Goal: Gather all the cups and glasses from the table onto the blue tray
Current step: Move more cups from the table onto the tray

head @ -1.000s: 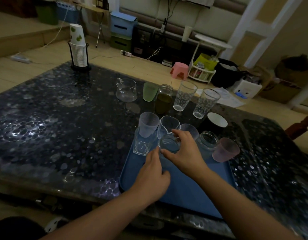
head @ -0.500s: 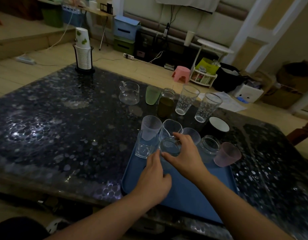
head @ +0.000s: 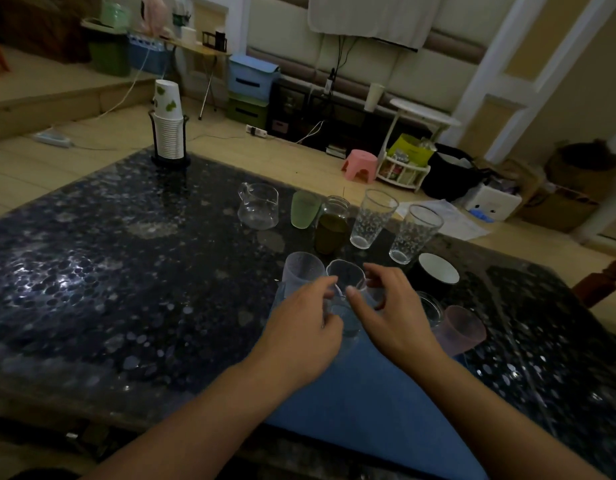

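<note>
Blue tray [head: 368, 393]: lies at the near edge of the dark speckled bench [head: 109, 289], directly ahead of the person, its long axis running away from them. Both hands sit over its far end. Left hand [head: 299, 327]: fingers curled, seemingly round a small clear glass [head: 344, 317] standing upright on the tray, though the contact is partly hidden. Right hand [head: 389, 306]: fingers spread and loosely bent, holding nothing visible, just beside the same glass. Also at the tray's far end: frosted cup [head: 301, 271], clear spouted cup [head: 346, 273], pink frosted cup [head: 460, 329]. Beyond, off the tray: black cup with white interior [head: 438, 270], two dotted tumblers [head: 372, 218], jar with dark liquid [head: 332, 225], green cup [head: 304, 209], glass pitcher [head: 259, 206]. These lie ahead and slightly right; the right hand is nearer.
</note>
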